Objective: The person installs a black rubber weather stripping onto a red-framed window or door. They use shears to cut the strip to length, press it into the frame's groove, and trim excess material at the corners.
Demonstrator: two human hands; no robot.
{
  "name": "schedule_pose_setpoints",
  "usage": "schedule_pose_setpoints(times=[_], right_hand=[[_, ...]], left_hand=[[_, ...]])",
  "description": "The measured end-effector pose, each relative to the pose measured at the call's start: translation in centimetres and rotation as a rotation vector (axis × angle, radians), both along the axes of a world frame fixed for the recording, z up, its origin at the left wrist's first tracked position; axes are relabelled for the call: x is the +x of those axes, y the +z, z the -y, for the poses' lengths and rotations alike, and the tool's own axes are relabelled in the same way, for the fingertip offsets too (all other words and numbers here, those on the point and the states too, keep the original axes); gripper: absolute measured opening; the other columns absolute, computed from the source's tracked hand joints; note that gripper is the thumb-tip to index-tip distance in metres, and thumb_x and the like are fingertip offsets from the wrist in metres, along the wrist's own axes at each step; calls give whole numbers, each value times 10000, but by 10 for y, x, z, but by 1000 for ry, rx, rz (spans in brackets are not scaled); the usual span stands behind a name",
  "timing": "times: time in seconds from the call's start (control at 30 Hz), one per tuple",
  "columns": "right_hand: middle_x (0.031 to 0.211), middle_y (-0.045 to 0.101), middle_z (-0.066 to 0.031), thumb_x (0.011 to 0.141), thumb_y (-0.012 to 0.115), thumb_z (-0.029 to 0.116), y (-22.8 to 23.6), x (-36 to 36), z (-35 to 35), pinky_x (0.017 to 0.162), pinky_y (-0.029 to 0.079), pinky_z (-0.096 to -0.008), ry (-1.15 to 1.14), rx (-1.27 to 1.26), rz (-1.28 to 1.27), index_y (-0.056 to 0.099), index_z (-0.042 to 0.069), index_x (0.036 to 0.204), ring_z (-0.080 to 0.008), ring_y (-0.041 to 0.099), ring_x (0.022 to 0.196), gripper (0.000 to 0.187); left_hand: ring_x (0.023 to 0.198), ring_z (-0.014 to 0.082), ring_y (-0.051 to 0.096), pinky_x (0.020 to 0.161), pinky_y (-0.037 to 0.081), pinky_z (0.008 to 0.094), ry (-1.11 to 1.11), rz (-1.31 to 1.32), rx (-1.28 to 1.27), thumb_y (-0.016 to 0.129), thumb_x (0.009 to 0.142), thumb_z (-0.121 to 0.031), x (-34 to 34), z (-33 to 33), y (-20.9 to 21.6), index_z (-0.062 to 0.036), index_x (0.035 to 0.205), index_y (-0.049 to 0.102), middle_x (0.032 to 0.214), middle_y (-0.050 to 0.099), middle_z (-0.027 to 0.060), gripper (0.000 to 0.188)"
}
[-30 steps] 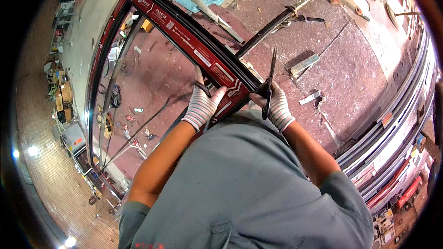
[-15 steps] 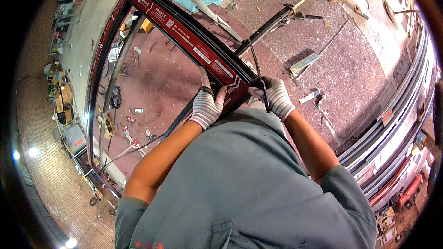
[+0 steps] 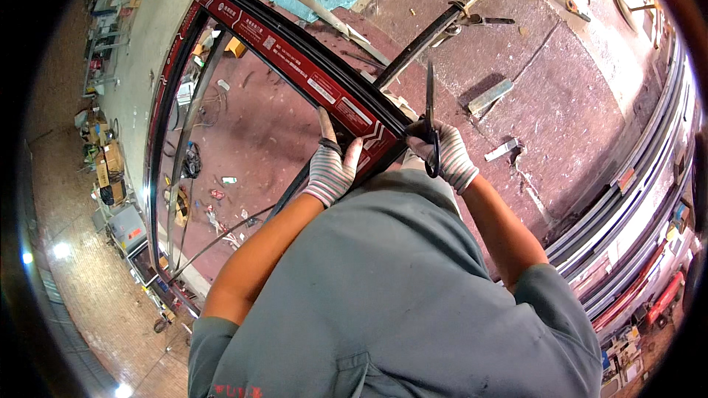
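Note:
A large window frame (image 3: 306,77), with dark red printed film and black edges, slants in front of me, its near corner close to my waist. My left hand (image 3: 330,168), in a striped work glove, closes on the frame's inner edge near that corner, thumb on top. A black strip (image 3: 293,188) runs out from beside this hand. In my gloved right hand (image 3: 451,156) is a pair of black scissors (image 3: 431,103), blades pointing away from me. The right fingertips are beside the frame's corner; whether they touch it I cannot tell.
Metal support bars (image 3: 420,44) stand beyond the frame. A short metal block (image 3: 490,96) lies on the floor at the right, near a stack of long profiles (image 3: 627,206). Scraps litter the floor inside the frame; boxes (image 3: 109,162) stand at the far left.
The scissors have turned more upright, and my right hand has shifted slightly right. My left hand keeps its hold on the frame.

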State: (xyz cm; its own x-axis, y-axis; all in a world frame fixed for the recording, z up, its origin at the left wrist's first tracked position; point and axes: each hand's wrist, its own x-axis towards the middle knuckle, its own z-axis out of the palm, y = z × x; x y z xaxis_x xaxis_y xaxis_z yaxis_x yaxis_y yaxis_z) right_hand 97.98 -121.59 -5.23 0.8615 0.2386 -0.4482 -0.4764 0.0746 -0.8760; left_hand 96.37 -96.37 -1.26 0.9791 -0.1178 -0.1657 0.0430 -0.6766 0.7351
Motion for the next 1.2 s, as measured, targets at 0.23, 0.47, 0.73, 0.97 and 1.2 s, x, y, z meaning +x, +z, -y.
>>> schedule_pose_setpoints(times=[0.23,0.47,0.73,0.97,1.2], right_hand=[[745,629,22,888,786,168,20,-4,5,563,464,-260,6,27,-106,711,11,987,-66,572,646,200],[696,558,-6,889,543,789,20,-48,37,571,422,-267,209,250,-187,646,-4,1047,-106,528,605,815],[782,603,-85,791,284,969,23,-96,25,638,445,-301,222,678,-369,679,-72,1055,-175,563,684,1144],[722,554,-78,759,196,997,14,-131,-13,625,426,-314,141,825,-361,667,-98,1037,-201,533,643,1224],[936,661,-186,805,256,955,-6,-151,-33,731,470,-346,87,930,-373,624,-121,1121,-266,613,793,1180]], left_hand=[[1463,409,361,1178,341,406,70,-234,-139,550,1004,-155,3,1,7,-4,1595,-155,1623,167,355,933],[1380,507,446,1109,432,476,-47,23,49,566,1015,-244,3,-5,-5,15,1595,-110,1570,250,407,927],[1329,468,510,1090,454,445,17,-124,-105,556,1026,-246,5,-3,-7,-4,1598,-124,1526,328,399,921],[1197,330,601,1013,507,387,82,-203,-212,555,1025,-163,3,0,-5,-19,1608,-117,1431,470,322,900],[1171,273,598,1007,511,360,46,-145,-295,563,1016,-134,3,0,-6,-15,1616,-89,1420,471,280,894]])
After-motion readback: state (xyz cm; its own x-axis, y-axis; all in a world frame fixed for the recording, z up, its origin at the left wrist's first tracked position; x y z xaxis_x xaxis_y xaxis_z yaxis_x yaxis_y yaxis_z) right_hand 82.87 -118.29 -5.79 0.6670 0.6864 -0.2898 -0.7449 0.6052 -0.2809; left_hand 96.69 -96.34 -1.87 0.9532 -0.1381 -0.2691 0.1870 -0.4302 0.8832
